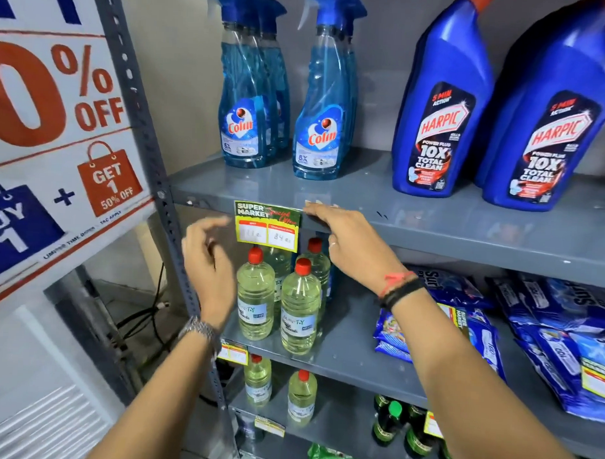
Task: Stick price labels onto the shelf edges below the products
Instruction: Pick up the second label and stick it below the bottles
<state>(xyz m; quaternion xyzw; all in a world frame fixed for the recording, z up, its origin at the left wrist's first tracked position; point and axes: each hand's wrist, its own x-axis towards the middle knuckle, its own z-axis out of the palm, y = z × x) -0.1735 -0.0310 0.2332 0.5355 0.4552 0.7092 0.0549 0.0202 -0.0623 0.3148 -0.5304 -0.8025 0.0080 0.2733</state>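
A green, yellow and red "Super Market" price label hangs on the front edge of the grey metal shelf, below the blue Colin spray bottles. My right hand lies flat against that shelf edge, its fingertips pressing the label's upper right corner. My left hand hovers just left of the label, blurred, with fingers loosely curled and nothing in it. A watch sits on the left wrist, red and black bands on the right.
Blue Harpic bottles stand on the top shelf at right. Yellow-liquid bottles with red caps and blue detergent packs fill the shelf below. Lower shelf edges carry other labels. A discount poster hangs at left.
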